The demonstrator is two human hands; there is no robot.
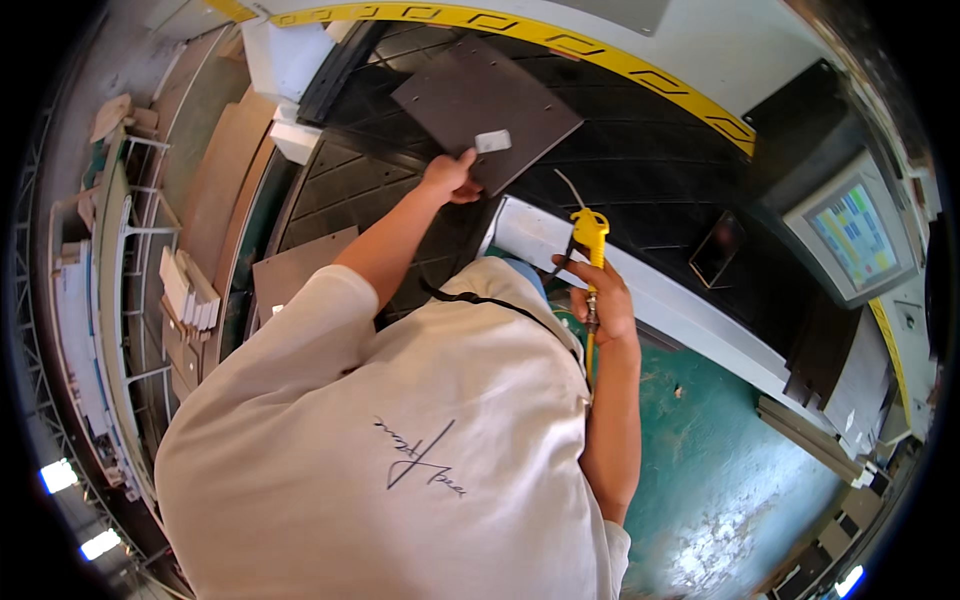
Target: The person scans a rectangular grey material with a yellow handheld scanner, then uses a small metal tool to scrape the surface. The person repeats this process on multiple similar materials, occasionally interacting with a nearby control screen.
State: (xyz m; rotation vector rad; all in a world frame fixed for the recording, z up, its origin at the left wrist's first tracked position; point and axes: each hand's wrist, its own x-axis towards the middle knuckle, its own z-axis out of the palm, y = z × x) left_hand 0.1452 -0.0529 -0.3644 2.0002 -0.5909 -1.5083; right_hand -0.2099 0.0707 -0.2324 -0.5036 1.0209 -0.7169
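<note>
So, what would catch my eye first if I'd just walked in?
The bright yellow air gun in the right hand would probably draw the eye first. Next, perhaps, comes the dark brown panel with a white label, its near edge in the left hand, and then the lit screen at far right.

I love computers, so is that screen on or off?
On: the screen is lit, showing blue, green and yellow blocks.

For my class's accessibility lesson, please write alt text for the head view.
A person's left hand holds a dark brown panel with a white label over a black machine bed; the right hand holds a yellow air blow gun. A lit screen is at right.
</note>
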